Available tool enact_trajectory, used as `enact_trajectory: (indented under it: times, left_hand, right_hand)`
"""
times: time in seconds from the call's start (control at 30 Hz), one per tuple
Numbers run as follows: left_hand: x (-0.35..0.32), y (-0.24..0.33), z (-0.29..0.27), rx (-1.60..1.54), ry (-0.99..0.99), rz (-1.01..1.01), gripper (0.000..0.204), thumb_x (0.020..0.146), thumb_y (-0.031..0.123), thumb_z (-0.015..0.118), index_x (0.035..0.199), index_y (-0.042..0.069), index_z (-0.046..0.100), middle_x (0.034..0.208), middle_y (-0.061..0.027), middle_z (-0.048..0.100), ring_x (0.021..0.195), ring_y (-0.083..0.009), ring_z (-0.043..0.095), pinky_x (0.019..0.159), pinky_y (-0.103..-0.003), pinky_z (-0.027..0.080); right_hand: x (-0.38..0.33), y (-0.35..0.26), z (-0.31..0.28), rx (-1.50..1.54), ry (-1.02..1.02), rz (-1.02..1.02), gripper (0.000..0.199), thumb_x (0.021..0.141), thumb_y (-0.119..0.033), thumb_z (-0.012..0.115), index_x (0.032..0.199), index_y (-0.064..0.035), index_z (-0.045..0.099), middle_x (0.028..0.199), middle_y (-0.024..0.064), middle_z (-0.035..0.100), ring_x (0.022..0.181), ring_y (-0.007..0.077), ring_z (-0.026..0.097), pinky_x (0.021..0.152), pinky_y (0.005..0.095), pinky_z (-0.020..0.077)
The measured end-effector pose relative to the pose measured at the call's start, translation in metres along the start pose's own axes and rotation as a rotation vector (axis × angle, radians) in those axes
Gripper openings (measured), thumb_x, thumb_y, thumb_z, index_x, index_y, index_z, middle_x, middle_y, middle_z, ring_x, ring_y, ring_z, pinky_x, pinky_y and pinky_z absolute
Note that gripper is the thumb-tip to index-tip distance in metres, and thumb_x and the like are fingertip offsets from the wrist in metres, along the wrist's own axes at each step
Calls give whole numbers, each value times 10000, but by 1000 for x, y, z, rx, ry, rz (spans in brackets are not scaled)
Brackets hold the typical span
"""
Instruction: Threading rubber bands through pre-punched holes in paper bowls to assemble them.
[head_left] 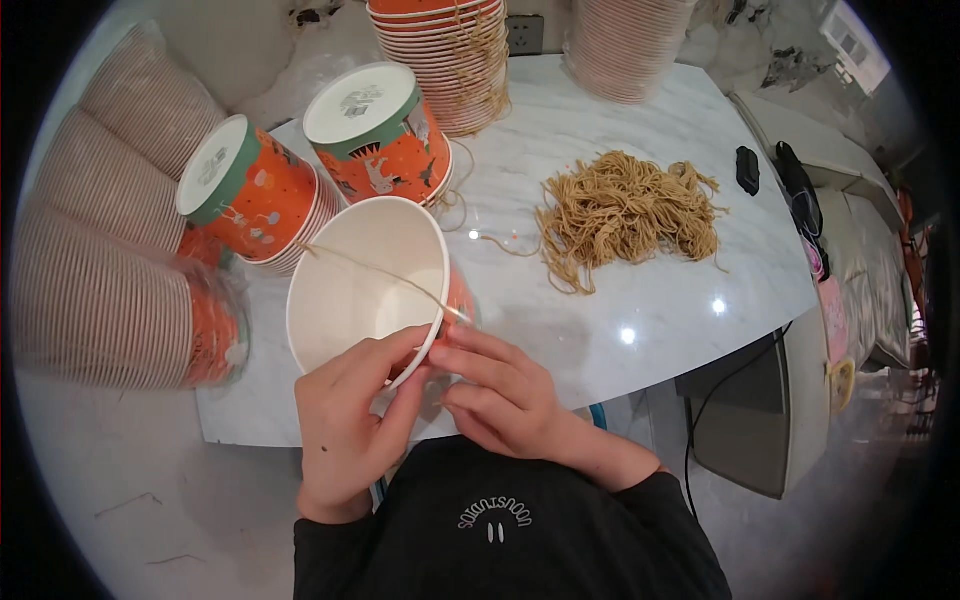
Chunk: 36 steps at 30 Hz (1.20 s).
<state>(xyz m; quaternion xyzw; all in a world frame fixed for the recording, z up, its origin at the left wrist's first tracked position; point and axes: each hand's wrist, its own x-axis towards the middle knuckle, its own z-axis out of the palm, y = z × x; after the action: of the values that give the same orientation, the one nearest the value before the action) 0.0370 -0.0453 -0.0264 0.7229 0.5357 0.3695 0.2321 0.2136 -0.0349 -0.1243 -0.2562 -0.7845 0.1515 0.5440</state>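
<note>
A white-lined paper bucket (340, 270) tilts toward me at the table's front edge, its orange outer wall showing on the right. My left hand (350, 425) is closed on the rim, fingers inside and thumb outside. Across the mouth runs a tan cord (385, 272), from the far left rim over the right rim. There it goes down to the outer wall, where my right hand (500, 390) pinches with closed fingertips. The fingers hide the cord's end and that bit of rim.
A loose heap of tan cords (635, 215) lies on the marble-look table (560, 350). Upside-down orange buckets (385, 155) stand behind, beside a tall orange stack (440, 70) draped with cords. Plastic-wrapped bucket stacks (120, 310) fill the left; a small black object (747, 170) lies at right.
</note>
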Motion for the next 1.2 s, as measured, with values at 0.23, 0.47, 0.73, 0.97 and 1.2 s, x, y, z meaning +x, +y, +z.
enact_trajectory:
  times: [0.23,0.47,0.73,0.97,1.2]
  left_hand:
    - [-9,1,-5,-41,-28,-10,272,832,-67,706,1097,-8,731,893,-129,743,767,-218,727,698,-292,562]
    - [-19,-3,-13,-93,-82,-117,158,838,-31,752,990,-14,716,884,-93,757,785,-138,712,674,-258,532]
    - [-13,4,-6,-191,-74,-138,230,845,-1,768,1071,-10,727,955,-108,760,810,-159,724,696,-262,545]
    - [-16,-5,-9,-135,-116,-56,227,841,8,779,1067,-3,758,919,-119,762,759,-175,723,693,-266,561]
    - [-19,-6,-1,-222,-46,-132,112,842,16,798,901,-19,709,856,-71,768,736,-91,672,661,-246,540]
  right_hand:
    - [-1,-18,-4,-23,-12,28,237,788,-7,744,995,-16,628,1351,167,648,1258,405,631,974,435,585]
    - [6,-25,-17,123,16,146,237,789,64,723,1002,-21,660,1272,181,684,1164,343,688,921,372,586]
    - [19,-24,-17,-41,96,162,265,769,61,756,1009,-8,668,1079,137,706,865,261,726,724,327,599]
    - [21,-26,-16,-99,96,160,266,746,54,772,990,-23,698,1060,118,719,850,247,733,715,311,596]
    - [22,-25,-17,-112,114,146,258,736,60,771,972,-19,701,1051,119,717,842,251,731,713,313,593]
